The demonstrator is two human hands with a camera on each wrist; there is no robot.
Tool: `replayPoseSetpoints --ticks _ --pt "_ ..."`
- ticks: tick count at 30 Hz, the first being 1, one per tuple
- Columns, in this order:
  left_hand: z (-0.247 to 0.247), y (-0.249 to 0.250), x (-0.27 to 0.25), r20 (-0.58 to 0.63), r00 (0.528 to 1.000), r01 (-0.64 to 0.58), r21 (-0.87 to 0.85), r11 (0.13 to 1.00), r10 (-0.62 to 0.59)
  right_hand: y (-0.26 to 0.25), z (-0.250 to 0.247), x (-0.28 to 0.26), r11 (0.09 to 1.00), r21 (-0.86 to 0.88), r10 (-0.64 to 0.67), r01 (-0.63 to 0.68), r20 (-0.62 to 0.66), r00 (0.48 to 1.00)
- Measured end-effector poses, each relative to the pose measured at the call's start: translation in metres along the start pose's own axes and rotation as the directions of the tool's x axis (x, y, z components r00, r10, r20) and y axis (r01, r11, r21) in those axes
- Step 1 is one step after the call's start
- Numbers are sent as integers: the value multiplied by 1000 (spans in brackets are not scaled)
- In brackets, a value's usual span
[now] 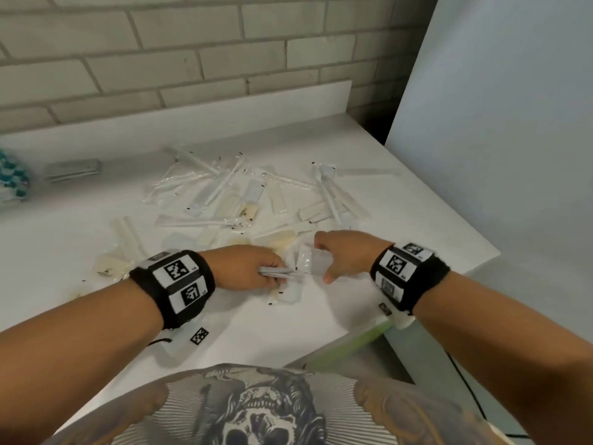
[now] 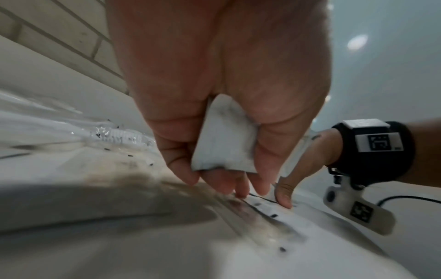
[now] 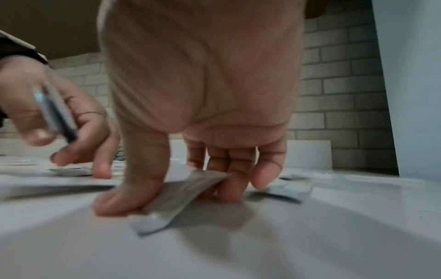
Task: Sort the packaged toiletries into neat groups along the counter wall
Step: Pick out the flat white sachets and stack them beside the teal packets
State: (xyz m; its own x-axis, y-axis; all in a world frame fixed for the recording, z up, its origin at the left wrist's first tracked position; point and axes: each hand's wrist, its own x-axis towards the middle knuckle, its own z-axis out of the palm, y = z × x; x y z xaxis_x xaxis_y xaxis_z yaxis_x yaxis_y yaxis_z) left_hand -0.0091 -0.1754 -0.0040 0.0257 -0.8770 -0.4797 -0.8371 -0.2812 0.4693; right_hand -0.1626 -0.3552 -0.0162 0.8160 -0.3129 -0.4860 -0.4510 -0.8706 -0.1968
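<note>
While the left hand (image 1: 244,268) grips a collected stack of flat packets (image 1: 277,272) edge-on, keeping like items together, the right hand (image 1: 345,255) pinches another packet (image 3: 176,200) off the counter (image 1: 288,329); unsorted toiletries (image 1: 244,194) lie scattered short of the wall.

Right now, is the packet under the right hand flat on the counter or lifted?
Partly lifted: right hand pinches packet, far edge raised.
</note>
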Motion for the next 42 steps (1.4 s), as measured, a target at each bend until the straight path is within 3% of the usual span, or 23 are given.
replayPoseSetpoints --ticks 4,7,10,12,14,18,22,26,30,36,38,42 --pt "-7 -7 -2 -38 999 39 79 996 -36 4 1 -2 996 27 81 -82 33 996" --pt "-12 -10 -3 -89 993 74 19 997 -72 16 -8 -5 970 232 99 -67 -131 986" --pt "-15 -13 0 -185 974 112 -106 988 -130 26 -13 3 962 257 167 -92 -284 944" --pt "-17 -19 2 -265 943 132 -252 959 -199 24 -9 8 975 174 173 -135 -231 957" --pt "-20 -25 7 -339 905 144 -322 936 -256 13 0 10 996 62 66 -61 -84 994" --pt "-33 -14 23 -432 875 113 -255 960 -218 -7 4 7 985 107 -145 138 66 987" --pt "-48 7 53 -340 936 65 -90 994 -92 -3 -3 10 970 217 -100 112 -68 993" --pt "-52 13 84 -179 980 92 39 995 -84 16 -18 22 977 215 48 0 -218 975" --pt "-56 9 100 -115 987 128 106 986 -115 23 -24 33 997 46 64 -59 -116 991" --pt "-66 9 119 -79 981 186 157 970 -175 8 -19 38 980 -197 9 20 141 990" --pt "-72 2 121 -109 972 221 136 966 -207 7 -21 36 981 -192 5 26 159 987" --pt "-82 -10 114 -210 941 264 -40 964 -266 18 -30 32 999 -6 -33 34 114 993"
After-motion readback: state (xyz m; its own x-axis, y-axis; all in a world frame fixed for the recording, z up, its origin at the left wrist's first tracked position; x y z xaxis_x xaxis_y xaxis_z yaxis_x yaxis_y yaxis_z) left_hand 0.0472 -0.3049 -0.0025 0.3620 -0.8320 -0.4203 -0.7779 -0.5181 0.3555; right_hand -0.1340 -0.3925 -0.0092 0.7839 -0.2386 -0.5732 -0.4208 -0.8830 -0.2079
